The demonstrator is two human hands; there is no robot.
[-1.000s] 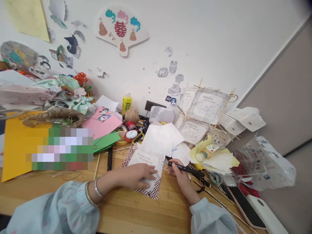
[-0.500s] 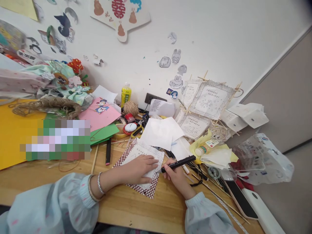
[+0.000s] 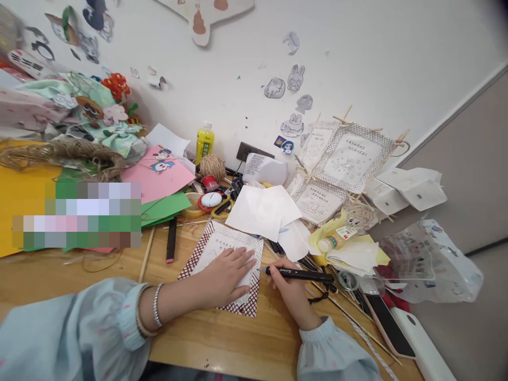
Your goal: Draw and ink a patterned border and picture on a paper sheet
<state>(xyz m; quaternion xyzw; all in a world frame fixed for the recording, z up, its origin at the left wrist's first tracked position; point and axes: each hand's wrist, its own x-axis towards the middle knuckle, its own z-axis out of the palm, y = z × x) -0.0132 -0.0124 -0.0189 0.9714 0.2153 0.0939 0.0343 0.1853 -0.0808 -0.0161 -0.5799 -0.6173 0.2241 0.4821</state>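
Under my left hand (image 3: 227,272), which lies flat with its fingers stretched out, is a sheet of drawing paper (image 3: 206,248) with handwriting, a line drawing and a crosshatched border. Part of that border is coloured dark red along the left and bottom; the upper and right parts are uncoloured. My right hand (image 3: 286,280) is closed around a black marker pen (image 3: 304,274), its tip at the right edge of the sheet. My left hand covers much of the drawing. Left of the sheet lies another black marker (image 3: 171,241) with a pink end.
White papers (image 3: 257,211) lie behind the sheet, near a twine ball (image 3: 212,168) and a yellow bottle (image 3: 205,143). Framed drawings on sticks (image 3: 345,159) lean on the wall. Sticks, a tape roll (image 3: 347,280) and a phone (image 3: 391,325) lie right; coloured paper (image 3: 159,172) lies left.
The view has tilted down slightly. The marker in my right hand has swung flatter, its tip still by the sheet's right border. My left hand stays on the paper.
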